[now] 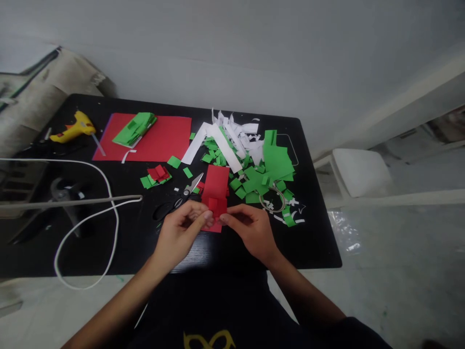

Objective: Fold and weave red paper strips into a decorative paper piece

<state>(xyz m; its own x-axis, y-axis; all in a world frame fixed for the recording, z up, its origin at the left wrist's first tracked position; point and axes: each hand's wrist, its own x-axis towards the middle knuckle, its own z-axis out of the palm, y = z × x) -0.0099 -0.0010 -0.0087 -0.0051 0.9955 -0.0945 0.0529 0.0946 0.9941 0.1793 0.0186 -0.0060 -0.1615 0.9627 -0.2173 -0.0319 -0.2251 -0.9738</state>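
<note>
My left hand (187,224) and my right hand (250,228) meet near the front of the black table. Between their fingertips is a small red paper piece (217,206), pinched from both sides. Under it lies a longer red paper strip (217,180), partly covered by the fingers. Whether the fingers also touch that strip, I cannot tell. Scissors (185,192) with black handles rest just beyond my left hand, blades parted. Green paper pieces (278,162) and white paper strips (232,135) are heaped past the hands, to the right.
A yellow glue gun (74,128) lies at the back left of the black table (305,249). Beside it, folded green paper (135,128) sits on a red sheet (170,138). A white cable (116,228) loops over the left side. A tape ring (273,199) is at right.
</note>
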